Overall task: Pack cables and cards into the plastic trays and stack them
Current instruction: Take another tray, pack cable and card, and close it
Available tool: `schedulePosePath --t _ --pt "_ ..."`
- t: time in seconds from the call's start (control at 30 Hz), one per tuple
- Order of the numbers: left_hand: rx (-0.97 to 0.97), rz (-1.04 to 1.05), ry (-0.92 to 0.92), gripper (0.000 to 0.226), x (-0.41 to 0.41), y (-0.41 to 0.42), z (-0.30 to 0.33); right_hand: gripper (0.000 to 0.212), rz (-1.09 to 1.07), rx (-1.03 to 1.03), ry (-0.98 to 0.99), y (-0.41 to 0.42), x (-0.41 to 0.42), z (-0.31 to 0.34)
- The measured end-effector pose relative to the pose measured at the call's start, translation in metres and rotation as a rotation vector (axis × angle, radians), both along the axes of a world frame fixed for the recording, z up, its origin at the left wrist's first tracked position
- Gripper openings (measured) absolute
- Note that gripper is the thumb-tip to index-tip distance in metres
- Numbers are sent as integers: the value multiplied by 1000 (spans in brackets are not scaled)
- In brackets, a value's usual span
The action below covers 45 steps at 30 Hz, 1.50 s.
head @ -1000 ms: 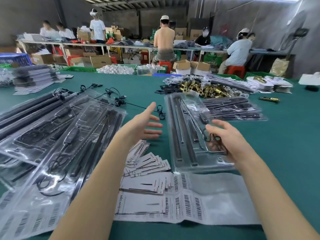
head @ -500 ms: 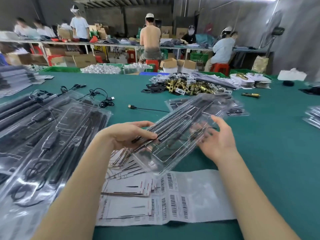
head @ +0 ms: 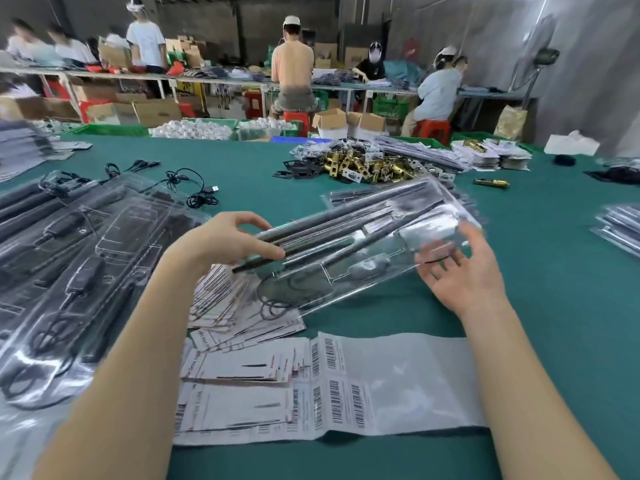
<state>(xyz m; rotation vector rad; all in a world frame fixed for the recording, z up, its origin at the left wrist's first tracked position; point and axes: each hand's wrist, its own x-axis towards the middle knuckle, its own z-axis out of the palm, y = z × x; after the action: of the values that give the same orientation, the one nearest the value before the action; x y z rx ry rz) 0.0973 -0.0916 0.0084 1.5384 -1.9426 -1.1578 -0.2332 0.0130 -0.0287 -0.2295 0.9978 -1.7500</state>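
Note:
A clear plastic tray (head: 363,237) with dark rods and a coiled black cable in its pockets is held tilted above the green table. My left hand (head: 221,244) pinches its left end between thumb and fingers. My right hand (head: 464,278) holds the right end, thumb at the edge and fingers showing through the plastic underneath. A fan of white cards (head: 242,368) lies below the tray. Filled trays (head: 86,258) lie overlapped on the left. Loose black cables (head: 194,188) lie beyond them.
White barcoded bags (head: 398,382) lie near the front edge. More trays (head: 346,197) lie behind the held one, with a heap of brass hardware (head: 363,166) beyond. Another tray pile (head: 620,226) sits at the right edge. People work at the far benches.
The tray was lying on the table under my right hand a second ago. Both hands have lifted it and swung it left over the cards; it now tilts higher at the right.

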Motion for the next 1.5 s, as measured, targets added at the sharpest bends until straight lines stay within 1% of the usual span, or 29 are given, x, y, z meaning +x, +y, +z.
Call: schedulePosePath --t 0.1,0.2,0.27,0.33,0.37,0.4,0.43,0.5,0.57,0.63,0.7,0.77,0.83,0.9,0.97,1.03,1.07,1.1,1.13,1.17,1.23,1.27,1.3,1.33,1.37,1.4,1.47,1.5 --pt "-110 74 14 55 -2 -1 -2 36 31 85 89 3 -6 -2" --pt "-219 140 43 51 -2 -2 -7 37 116 86 95 8 -14 -4" --pt "-343 175 -17 46 -5 -3 -10 33 134 79 136 10 -17 -3" --pt "-498 181 -129 35 -12 -3 -11 25 124 82 219 10 -17 -3" --pt "-536 146 -148 30 -17 -1 -10 22 108 97 260 9 -16 -4" --pt "-530 76 -135 27 -23 2 -8 20 94 117 294 9 -14 -5" --pt "-495 -19 -116 30 -30 6 -7 22 82 132 317 8 -13 -6" --pt "-438 -240 -143 44 -48 17 -5 29 47 157 347 7 -11 -7" --pt "-471 -406 -242 62 -69 28 -9 42 -20 197 397 6 -10 -8" --pt "-555 -477 -360 72 -91 38 -20 48 -65 233 441 6 -9 -10" --pt "-686 -464 -461 68 -108 47 -33 50 -66 238 450 7 -9 -10" --pt "-830 -393 -474 54 -115 49 -39 51 -27 223 427 9 -10 -8" --pt "-896 -328 -409 41 -113 47 -38 45 11 219 376 10 -12 -5" --pt "-905 -281 -375 39 -108 44 -33 28 0 200 258 11 -17 -4" --pt "-924 -263 -398 39 -105 42 -28 19 -17 150 84 12 -19 -4" --pt "-938 -260 -427 38 -105 44 -23 21 -33 66 -96 13 -19 -3" --pt "-945 -257 -432 37 -104 45 -20 26 -38 26 -144 13 -17 -2" --pt "-956 -250 -429 36 -102 46 -15 30 -32 -6 -128 13 -15 -1" --pt "-971 -238 -424 34 -101 46 -10 31 -14 -21 -36 12 -16 2" --pt "-993 -220 -422 34 -99 46 -5 31 17 -18 126 12 -17 6" --pt "-1045 -182 -443 38 -96 46 3 35 97 13 547 14 -22 15" --pt "-1064 -165 -458 42 -95 46 5 41 140 56 745 16 -25 20" --pt "-1071 -149 -466 45 -94 47 7 50 180 115 915 19 -27 25" --pt "-1069 -137 -473 47 -94 48 8 63 216 172 1052 21 -27 29" --pt "-1064 -129 -484 49 -95 48 8 70 228 228 1180 24 -24 32" --pt "-1061 -126 -496 50 -95 48 7 68 196 282 1330 24 -21 36" --pt "-1073 -132 -509 51 -98 49 6 51 82 382 1668 23 -12 46" --pt "-1090 -135 -508 52 -98 49 6 43 51 370 1812 22 -10 51"
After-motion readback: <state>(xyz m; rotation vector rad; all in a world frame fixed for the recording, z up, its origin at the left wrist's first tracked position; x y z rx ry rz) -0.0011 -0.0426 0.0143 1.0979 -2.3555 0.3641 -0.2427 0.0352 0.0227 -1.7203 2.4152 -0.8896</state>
